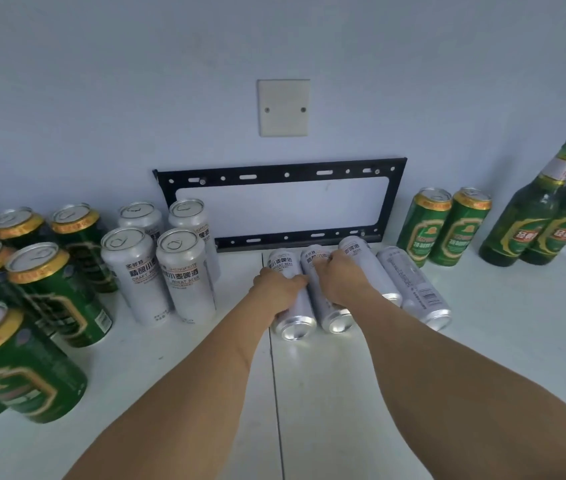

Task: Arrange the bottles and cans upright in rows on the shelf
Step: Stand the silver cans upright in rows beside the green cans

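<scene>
Several white beer cans lie on their sides in the middle of the white shelf [343, 393], bottoms facing me. My left hand [279, 289] grips the leftmost lying can [293, 325]. My right hand [345, 282] wraps over the second lying can [333, 318] and partly covers the third lying can [357, 249]. A fourth lying can [416, 289] rests untouched at the right. Several white cans [184, 275] stand upright in rows to the left. Beside them stand several green cans [49, 292].
Two green cans [444, 230] stand upright at the back right, with two green glass bottles [534, 223] further right. A black metal bracket [281, 174] and a blank wall plate [284, 107] are fixed to the wall behind the lying cans.
</scene>
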